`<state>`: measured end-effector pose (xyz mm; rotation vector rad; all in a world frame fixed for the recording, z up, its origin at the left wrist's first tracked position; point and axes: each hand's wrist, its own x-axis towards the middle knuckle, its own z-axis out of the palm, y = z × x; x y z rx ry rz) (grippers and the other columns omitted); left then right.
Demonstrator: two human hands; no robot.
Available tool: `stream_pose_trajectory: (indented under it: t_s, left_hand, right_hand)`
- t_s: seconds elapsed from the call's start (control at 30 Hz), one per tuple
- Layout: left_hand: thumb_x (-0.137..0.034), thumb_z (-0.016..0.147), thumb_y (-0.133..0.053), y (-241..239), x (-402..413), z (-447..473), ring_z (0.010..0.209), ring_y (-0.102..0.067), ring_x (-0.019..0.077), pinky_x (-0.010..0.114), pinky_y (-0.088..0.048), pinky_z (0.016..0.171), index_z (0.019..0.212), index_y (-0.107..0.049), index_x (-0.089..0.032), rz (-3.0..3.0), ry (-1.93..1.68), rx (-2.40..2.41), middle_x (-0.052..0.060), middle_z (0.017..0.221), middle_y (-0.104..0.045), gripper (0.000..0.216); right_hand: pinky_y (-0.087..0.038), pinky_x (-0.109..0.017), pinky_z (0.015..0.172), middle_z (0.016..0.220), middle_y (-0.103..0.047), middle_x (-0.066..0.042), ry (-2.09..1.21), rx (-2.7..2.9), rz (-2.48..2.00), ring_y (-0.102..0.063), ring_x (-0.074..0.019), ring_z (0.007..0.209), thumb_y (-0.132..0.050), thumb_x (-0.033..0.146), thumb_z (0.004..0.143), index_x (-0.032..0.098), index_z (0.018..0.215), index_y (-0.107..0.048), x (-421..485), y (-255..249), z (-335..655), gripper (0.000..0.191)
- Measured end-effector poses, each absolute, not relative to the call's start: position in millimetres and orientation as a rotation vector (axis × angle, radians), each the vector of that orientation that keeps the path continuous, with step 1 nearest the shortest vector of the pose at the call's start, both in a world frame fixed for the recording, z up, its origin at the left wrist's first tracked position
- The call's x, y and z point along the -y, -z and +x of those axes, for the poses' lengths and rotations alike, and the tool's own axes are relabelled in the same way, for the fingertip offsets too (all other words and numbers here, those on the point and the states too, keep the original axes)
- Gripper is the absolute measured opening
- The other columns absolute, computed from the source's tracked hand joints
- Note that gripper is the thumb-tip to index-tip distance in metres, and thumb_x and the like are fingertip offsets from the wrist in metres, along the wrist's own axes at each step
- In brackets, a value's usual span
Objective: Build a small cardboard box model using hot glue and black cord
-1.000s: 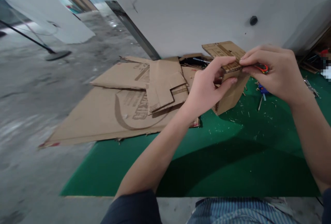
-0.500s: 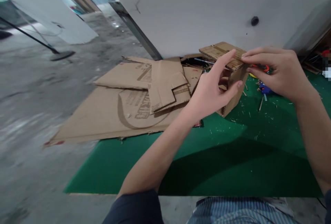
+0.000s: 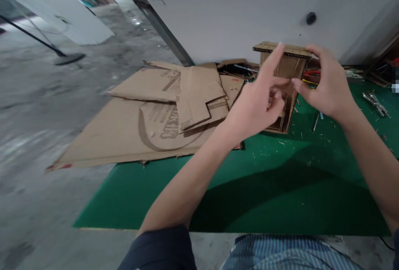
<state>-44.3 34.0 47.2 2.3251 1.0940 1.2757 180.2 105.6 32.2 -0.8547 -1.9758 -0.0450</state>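
An upright box of brown cardboard (image 3: 285, 68) stands on the green table, its open front towards me and a flat cardboard panel (image 3: 297, 49) across its top. My right hand (image 3: 332, 82) grips the box at its right side, fingers at the top panel and thumb on the front edge. At the left of the opening is my left hand (image 3: 254, 103). Its index finger points up across the panel's edge, while the other fingers are bent and apart before the opening. No object shows in this hand. Part of the box's left side is hidden behind it.
Flattened cardboard sheets (image 3: 124, 137) lie on the left, overhanging the green tabletop (image 3: 149, 203). Small scraps are scattered around the box. A clear-and-metal tool (image 3: 375, 103) lies at the right. Behind stands a white wall (image 3: 233, 12).
The box has turned so its open front faces me. My right hand has shifted from the top corner to its right side. Left fingers have curled more. The view has shifted slightly.
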Motion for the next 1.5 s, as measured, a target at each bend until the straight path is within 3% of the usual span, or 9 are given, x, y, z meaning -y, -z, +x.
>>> stream_pose_trajectory:
  t_s: [0.13,0.2,0.4,0.47,0.57,0.73,0.97,1.27,1.5]
  left_hand:
    - [-0.031,0.109,-0.048,-49,-43,-54,0.083,-0.075,0.0174,0.031,-0.061,0.067,0.153,-0.041,-0.028,2.186,-1.550,-1.189,0.006,0.104,-0.077,0.045]
    - [-0.043,0.108,-0.052,-45,-53,-60,0.094,-0.074,0.0209,0.033,-0.061,0.070,0.143,-0.047,-0.030,2.121,-1.677,-1.329,0.008,0.112,-0.074,0.037]
    - [-0.060,0.102,-0.058,-14,-94,-70,0.132,-0.065,0.0281,0.037,-0.063,0.089,0.160,-0.036,-0.036,2.160,-1.456,-1.268,0.015,0.151,-0.059,0.067]
    - [-0.062,0.103,-0.055,-7,-100,-70,0.127,-0.067,0.0252,0.034,-0.062,0.087,0.162,-0.035,-0.039,2.168,-1.409,-1.209,0.014,0.145,-0.063,0.067]
    - [-0.065,0.105,-0.048,-8,-98,-68,0.095,-0.070,0.0175,0.029,-0.059,0.075,0.160,-0.037,-0.042,2.113,-1.416,-1.181,0.007,0.115,-0.070,0.061]
    - [-0.062,0.106,-0.050,-21,-81,-61,0.062,-0.051,0.0118,0.026,-0.049,0.059,0.152,-0.041,-0.041,2.059,-1.456,-1.151,-0.002,0.085,-0.058,0.051]
    - [-0.042,0.109,-0.054,-27,-72,-55,0.062,-0.045,0.0087,0.021,-0.044,0.059,0.137,-0.047,-0.032,2.146,-1.529,-1.024,-0.004,0.082,-0.051,0.031]
    - [-0.031,0.108,-0.054,-32,-64,-49,0.068,-0.048,0.0073,0.017,-0.047,0.062,0.133,-0.043,-0.031,2.141,-1.457,-1.021,-0.004,0.085,-0.045,0.027]
    - [-0.022,0.106,-0.054,-32,-59,-46,0.069,-0.052,0.0056,0.018,-0.053,0.066,0.133,-0.045,-0.031,2.156,-1.453,-1.125,-0.003,0.094,-0.056,0.030]
  right_hand:
    - [-0.065,-0.055,0.095,0.131,-0.072,-0.009,0.081,1.883,-0.891,-0.075,-0.0316,0.108,-0.070,0.034,0.089,0.032,0.136,-0.057,-117,-27,184,0.048]
    - [-0.064,-0.054,0.094,0.127,-0.074,-0.008,0.087,1.845,-0.931,-0.075,-0.0296,0.101,-0.069,0.029,0.086,0.030,0.131,-0.059,-120,-27,186,0.045]
    - [-0.066,-0.047,0.088,0.129,-0.075,-0.007,0.076,1.830,-0.901,-0.076,-0.0281,0.104,-0.059,0.027,0.095,0.036,0.137,-0.055,-122,-26,185,0.043]
    - [-0.066,-0.047,0.086,0.127,-0.075,-0.006,0.099,1.833,-0.894,-0.077,-0.0284,0.103,-0.055,0.031,0.098,0.037,0.138,-0.054,-123,-25,183,0.040]
    - [-0.065,-0.044,0.081,0.119,-0.078,-0.006,0.101,1.803,-0.921,-0.077,-0.0271,0.094,-0.054,0.034,0.100,0.036,0.130,-0.059,-120,-27,182,0.031]
    - [-0.062,-0.046,0.080,0.099,-0.078,-0.006,0.037,1.747,-1.034,-0.075,-0.0291,0.086,-0.064,0.030,0.094,0.032,0.114,-0.065,-109,-42,184,0.020]
    - [-0.059,-0.048,0.082,0.085,-0.072,-0.003,-0.050,1.581,-1.212,-0.071,-0.0272,0.081,-0.072,0.012,0.072,0.026,0.097,-0.063,-103,-56,177,0.030]
    - [-0.054,-0.045,0.083,0.090,-0.071,-0.003,-0.103,1.602,-1.162,-0.067,-0.0274,0.086,-0.070,0.010,0.073,0.031,0.088,-0.056,-108,-52,182,0.030]
    - [-0.049,-0.038,0.071,0.079,-0.069,0.000,-0.212,1.534,-1.140,-0.057,-0.0198,0.069,-0.072,0.005,0.071,0.029,0.083,-0.061,-112,-51,181,0.030]
